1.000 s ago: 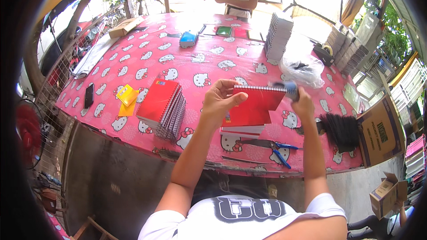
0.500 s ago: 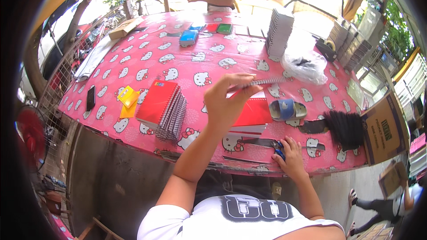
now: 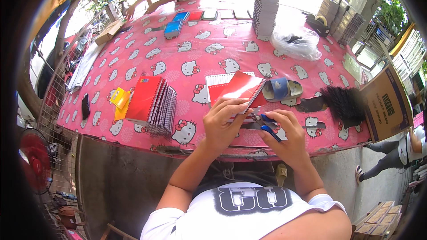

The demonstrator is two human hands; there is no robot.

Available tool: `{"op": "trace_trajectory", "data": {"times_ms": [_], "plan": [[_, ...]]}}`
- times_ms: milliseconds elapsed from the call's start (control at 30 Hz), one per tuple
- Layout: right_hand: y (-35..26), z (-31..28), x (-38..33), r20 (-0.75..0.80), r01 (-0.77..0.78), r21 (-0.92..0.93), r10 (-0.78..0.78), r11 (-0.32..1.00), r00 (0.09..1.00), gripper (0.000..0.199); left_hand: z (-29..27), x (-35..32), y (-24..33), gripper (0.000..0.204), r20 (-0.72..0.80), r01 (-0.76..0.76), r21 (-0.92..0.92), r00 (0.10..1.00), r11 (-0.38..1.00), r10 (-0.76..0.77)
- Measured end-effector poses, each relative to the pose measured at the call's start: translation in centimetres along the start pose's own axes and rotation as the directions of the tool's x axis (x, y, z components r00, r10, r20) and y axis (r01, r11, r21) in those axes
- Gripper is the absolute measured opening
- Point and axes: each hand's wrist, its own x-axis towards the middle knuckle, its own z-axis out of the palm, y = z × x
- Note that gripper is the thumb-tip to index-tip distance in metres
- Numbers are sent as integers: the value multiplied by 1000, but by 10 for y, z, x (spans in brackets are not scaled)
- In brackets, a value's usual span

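My left hand grips the red notebook by its spiral edge, tilted up just above the tabletop. My right hand fingers are closed on blue-handled pliers at the coil's end. Next, I judge, comes crimping the wire tip, which needs steady aim.

One red spiral notebook in hand, one pair of blue-handled pliers, one stack of red notebooks, one blue tape roll, two yellow pads.
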Motion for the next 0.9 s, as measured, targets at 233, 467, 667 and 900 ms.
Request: {"op": "trace_trajectory", "data": {"times_ms": [233, 467, 667, 900], "plan": [[9, 15, -3, 463, -600, 562, 384, 569, 798, 33, -7, -1, -3, 23, -10, -69, 32, 998, 997, 69], [44, 22, -36, 233, -452, 183, 408, 873, 883, 38, -80, 41, 8, 17, -543, -2, -326, 819, 945, -186], [63, 20, -62, 73, -62, -365, 96, 929, 993, 38, -206, -12, -51, 18, -734, 540, -95, 529, 836, -425], [-61, 131, 30, 85, 69, 521, -132, 850, 988, 36, -195, -38, -84, 23, -723, 449, -112, 575, 886, -383]]}}
